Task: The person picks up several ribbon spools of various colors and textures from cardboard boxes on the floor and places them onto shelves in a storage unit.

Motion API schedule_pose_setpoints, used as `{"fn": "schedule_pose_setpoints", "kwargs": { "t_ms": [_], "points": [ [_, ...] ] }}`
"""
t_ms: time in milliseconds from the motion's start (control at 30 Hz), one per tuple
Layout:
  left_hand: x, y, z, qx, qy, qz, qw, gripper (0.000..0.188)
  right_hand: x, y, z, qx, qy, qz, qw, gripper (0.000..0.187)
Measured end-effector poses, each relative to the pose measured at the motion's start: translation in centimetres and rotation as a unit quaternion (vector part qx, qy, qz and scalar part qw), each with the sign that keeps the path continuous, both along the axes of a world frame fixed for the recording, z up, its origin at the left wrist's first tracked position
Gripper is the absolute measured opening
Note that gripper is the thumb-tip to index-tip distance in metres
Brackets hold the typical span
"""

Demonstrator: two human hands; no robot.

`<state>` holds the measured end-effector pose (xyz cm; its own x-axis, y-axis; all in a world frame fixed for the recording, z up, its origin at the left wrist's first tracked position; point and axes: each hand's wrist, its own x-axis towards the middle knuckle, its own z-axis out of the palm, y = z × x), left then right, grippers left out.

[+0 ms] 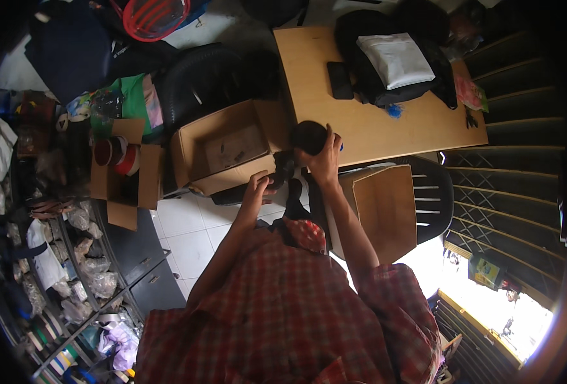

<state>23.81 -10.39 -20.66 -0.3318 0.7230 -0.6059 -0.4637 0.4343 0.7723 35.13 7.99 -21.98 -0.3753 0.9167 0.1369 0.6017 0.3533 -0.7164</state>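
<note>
My right hand [324,160] is closed round a dark, round, roll-like object [309,137] at the near left edge of the wooden table [386,133]. What kind of roll it is, I cannot make out. My left hand [259,187] is lower and to the left, its fingers curved and apart, with nothing visible in them. It hovers by the near side of an open cardboard box [222,171] whose inside shows bare cardboard. Between my hands is a black, shadowed thing [284,164] too dark to name.
Another open carton [386,208] rests on a black chair [434,198] at right. A small carton with red and white rolls [128,160] stands left, near shelves of plastic-wrapped goods [81,275]. On the table lie a phone [340,80] and a white packet [395,61] over a black bag.
</note>
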Motion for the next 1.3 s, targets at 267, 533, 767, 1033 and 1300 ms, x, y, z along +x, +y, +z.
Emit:
{"fn": "schedule_pose_setpoints", "kwargs": {
  "t_ms": [267, 533, 767, 1033, 1300],
  "points": [
    [1.6, 3.5, -0.2, -0.085, 0.013, 0.042, 0.995, 0.048, 1.2, 13.9, -8.5, -0.007, -0.003, -0.074, 0.997, 0.096],
    [2.8, 4.2, -3.0, -0.116, -0.005, 0.104, 0.988, 0.042, 3.2, 17.3, -10.5, 0.027, 0.002, 0.065, 0.998, 0.094],
    [3.5, 5.6, -2.3, -0.114, 0.001, 0.123, 0.986, 0.044, 2.7, 16.9, -10.1, 0.065, -0.037, 0.076, 0.994, 0.098],
    [2.2, 4.7, -5.3, -0.096, 0.010, 0.149, 0.984, 0.041, 4.9, 18.5, -10.9, 0.106, 0.017, 0.078, 0.991, 0.071],
    [0.0, -2.5, -2.6, -0.043, 0.009, 0.264, 0.964, 0.045, 1.5, 16.1, -7.2, 0.201, -0.019, 0.066, 0.977, 0.062]
  ]
}}
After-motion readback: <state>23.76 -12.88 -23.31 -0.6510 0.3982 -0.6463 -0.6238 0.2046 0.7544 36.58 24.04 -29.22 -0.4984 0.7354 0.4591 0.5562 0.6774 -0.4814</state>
